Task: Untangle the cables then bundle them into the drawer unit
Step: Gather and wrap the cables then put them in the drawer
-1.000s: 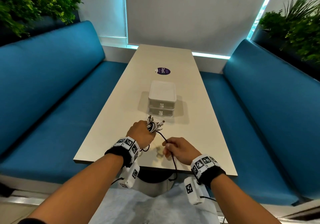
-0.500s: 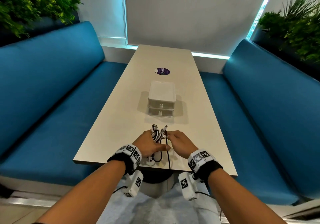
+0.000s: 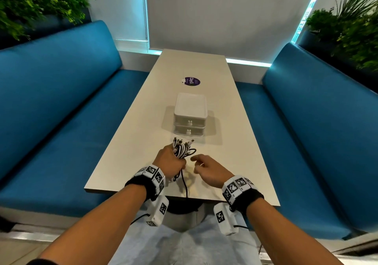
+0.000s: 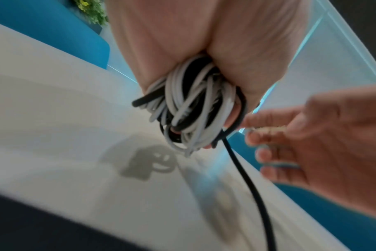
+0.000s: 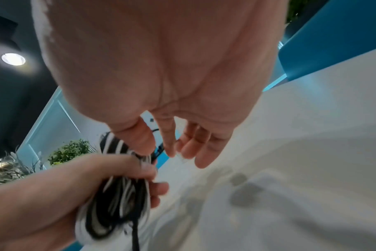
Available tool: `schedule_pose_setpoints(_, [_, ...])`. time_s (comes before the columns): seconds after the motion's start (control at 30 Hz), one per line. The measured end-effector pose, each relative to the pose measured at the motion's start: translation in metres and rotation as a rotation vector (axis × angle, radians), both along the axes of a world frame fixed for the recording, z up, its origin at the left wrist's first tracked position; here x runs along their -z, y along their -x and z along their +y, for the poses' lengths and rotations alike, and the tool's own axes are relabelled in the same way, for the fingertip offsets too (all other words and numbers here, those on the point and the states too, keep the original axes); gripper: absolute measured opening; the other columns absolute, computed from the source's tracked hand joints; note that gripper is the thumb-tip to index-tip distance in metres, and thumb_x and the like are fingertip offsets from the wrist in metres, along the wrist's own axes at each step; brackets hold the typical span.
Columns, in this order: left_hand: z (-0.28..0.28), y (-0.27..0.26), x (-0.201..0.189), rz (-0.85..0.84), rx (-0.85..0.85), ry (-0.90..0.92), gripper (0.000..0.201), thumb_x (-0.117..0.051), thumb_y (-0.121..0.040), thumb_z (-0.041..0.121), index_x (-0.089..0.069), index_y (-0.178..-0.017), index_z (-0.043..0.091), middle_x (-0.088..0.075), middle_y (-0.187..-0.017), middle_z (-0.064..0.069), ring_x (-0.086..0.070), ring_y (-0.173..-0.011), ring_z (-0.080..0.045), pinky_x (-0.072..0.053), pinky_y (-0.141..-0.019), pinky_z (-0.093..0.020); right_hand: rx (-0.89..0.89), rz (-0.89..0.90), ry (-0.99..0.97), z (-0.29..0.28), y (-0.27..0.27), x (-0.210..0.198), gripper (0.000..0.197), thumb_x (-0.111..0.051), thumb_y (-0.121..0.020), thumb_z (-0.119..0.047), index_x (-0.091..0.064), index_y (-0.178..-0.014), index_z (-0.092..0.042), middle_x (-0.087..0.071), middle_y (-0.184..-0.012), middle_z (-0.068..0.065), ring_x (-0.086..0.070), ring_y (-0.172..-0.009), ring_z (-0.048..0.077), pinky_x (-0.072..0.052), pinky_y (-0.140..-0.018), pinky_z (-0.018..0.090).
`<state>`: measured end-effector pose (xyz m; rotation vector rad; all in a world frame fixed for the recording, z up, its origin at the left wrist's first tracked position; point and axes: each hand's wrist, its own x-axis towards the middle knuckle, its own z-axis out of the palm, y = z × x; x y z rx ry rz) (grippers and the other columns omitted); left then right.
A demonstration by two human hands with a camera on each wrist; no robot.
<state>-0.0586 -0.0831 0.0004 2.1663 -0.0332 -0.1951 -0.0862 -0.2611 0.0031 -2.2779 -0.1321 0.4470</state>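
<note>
My left hand [image 3: 170,162] grips a coiled bundle of black and white cables [image 3: 182,149] just above the table's near end; the plug ends stick out toward the drawer unit. In the left wrist view the cable bundle [image 4: 195,110] fills the fist, and one black cable [image 4: 247,183] trails down over the table edge. My right hand [image 3: 206,167] hovers just right of the bundle with its fingers relaxed and holding nothing. The right wrist view shows those fingers [image 5: 187,146] loose beside the cable bundle [image 5: 118,191]. The white two-drawer unit [image 3: 190,117] stands beyond, both drawers closed.
The long pale table [image 3: 131,142] has a purple round sticker [image 3: 191,81] past the drawer unit. Blue benches [image 3: 51,101] run along both sides, with plants behind them. The loose black cable [image 3: 185,185] hangs over the near table edge.
My right hand has let go of the black cable and drawn back a little to the right, fingers now loose. The left hand still grips the bundle, which has gained a loop.
</note>
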Motion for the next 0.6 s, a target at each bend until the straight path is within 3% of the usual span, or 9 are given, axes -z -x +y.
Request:
schedule_pose_setpoints(0.1, [-0.002,-0.007,-0.009,0.034,-0.056,0.219,0.012,-0.066,-0.076,0.009,-0.067,-0.088,0.009,-0.073,-0.072,-0.007,-0.074,-0.067,-0.022,-0.061,-0.067,-0.042,-0.056,0.027,-0.046,0.004,0.011,0.014,0.047,-0.064,-0.083,-0.041,-0.053,-0.125,-0.022,-0.068,-0.106,-0.006,-0.064,-0.099,0.012,-0.050,-0.095,0.034])
schedule_pose_setpoints(0.17, [-0.006,-0.008,-0.016,0.034,-0.061,0.305,0.010,-0.066,-0.081,0.006,-0.065,-0.090,0.002,-0.071,-0.071,-0.009,-0.074,-0.066,-0.026,-0.061,-0.064,-0.044,-0.111,0.018,-0.052,0.013,0.017,0.021,0.044,-0.062,-0.082,-0.050,-0.059,-0.117,-0.023,-0.072,-0.098,-0.004,-0.068,-0.090,0.012,-0.052,-0.089,0.034])
schedule_pose_setpoints(0.27, [-0.015,-0.003,-0.030,0.038,-0.010,0.409,0.006,-0.064,-0.086,-0.001,-0.063,-0.080,-0.002,-0.067,-0.066,-0.015,-0.065,-0.056,-0.028,-0.056,-0.059,-0.040,-0.124,0.016,-0.125,0.024,0.022,0.021,0.026,-0.048,-0.097,-0.032,-0.068,-0.096,-0.016,-0.074,-0.080,0.001,-0.067,-0.070,0.016,-0.054,-0.081,0.034])
schedule_pose_setpoints(0.4, [-0.022,0.006,-0.035,-0.004,0.191,0.170,0.016,-0.067,-0.087,0.011,-0.063,-0.071,0.008,-0.061,-0.055,-0.006,-0.059,-0.050,-0.020,-0.050,-0.053,-0.028,-0.065,0.140,-0.239,0.033,0.027,0.018,0.029,-0.049,-0.101,-0.029,-0.069,-0.099,-0.008,-0.062,-0.062,0.000,-0.058,-0.053,0.013,-0.053,-0.065,0.026])
schedule_pose_setpoints(0.5, [-0.020,0.007,-0.029,-0.043,0.257,0.075,0.016,-0.069,-0.082,0.013,-0.062,-0.080,-0.002,-0.060,-0.059,0.003,-0.051,-0.054,-0.010,-0.044,-0.056,-0.021,-0.067,0.154,-0.149,0.031,0.029,0.021,0.026,-0.055,-0.095,-0.041,-0.068,-0.085,-0.021,-0.058,-0.060,-0.001,-0.056,-0.050,0.014,-0.051,-0.062,0.029])
schedule_pose_setpoints(0.53, [-0.018,0.006,-0.027,-0.053,0.272,0.049,0.014,-0.070,-0.081,0.013,-0.063,-0.078,0.000,-0.061,-0.060,0.009,-0.050,-0.056,-0.006,-0.044,-0.059,-0.020,-0.092,0.135,-0.068,0.027,0.027,0.021,0.028,-0.058,-0.091,-0.048,-0.064,-0.079,-0.024,-0.059,-0.058,-0.001,-0.055,-0.049,0.014,-0.048,-0.061,0.027])
schedule_pose_setpoints(0.6, [-0.010,0.004,-0.019,-0.068,0.295,-0.022,0.014,-0.070,-0.075,0.018,-0.059,-0.067,0.017,-0.059,-0.059,0.010,-0.052,-0.060,-0.006,-0.049,-0.064,-0.027,-0.136,0.080,0.027,0.016,0.022,0.019,0.028,-0.064,-0.083,-0.053,-0.064,-0.077,-0.025,-0.062,-0.061,-0.001,-0.055,-0.054,0.012,-0.045,-0.062,0.027])
